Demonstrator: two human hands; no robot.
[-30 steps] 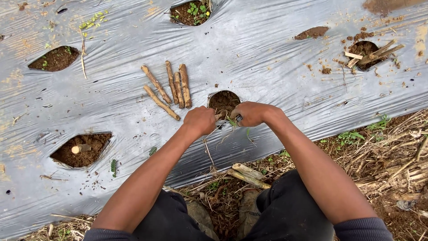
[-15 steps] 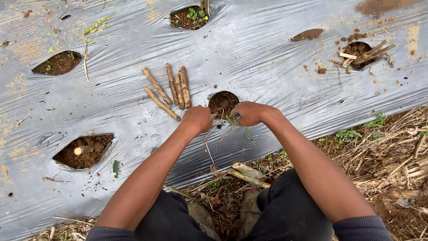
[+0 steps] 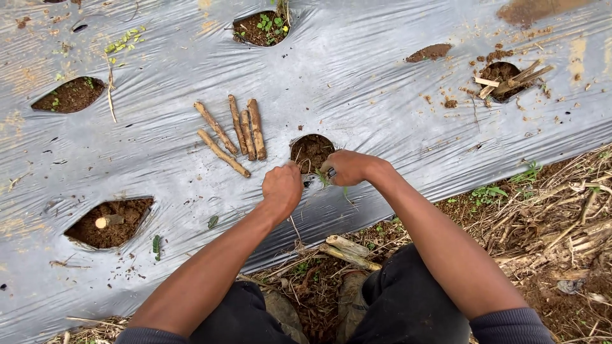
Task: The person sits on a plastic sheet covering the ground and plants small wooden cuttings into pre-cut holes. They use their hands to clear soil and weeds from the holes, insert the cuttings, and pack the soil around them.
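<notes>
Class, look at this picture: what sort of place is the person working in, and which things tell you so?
Most likely a farm planting bed outdoors. Silver plastic mulch sheet covers the ground, with round planting holes showing soil, and cut stem pieces lie beside the hands. Dry straw and weeds edge it.

Five cut stem pieces (image 3: 231, 135) lie together on the plastic sheet (image 3: 382, 95), which has five soil-filled holes (image 3: 311, 151).

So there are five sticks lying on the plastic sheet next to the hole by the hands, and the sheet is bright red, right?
Not quite. The head view shows the plastic sheet is silvery grey, not red. The five sticks do lie beside the hole by the hands.
</notes>
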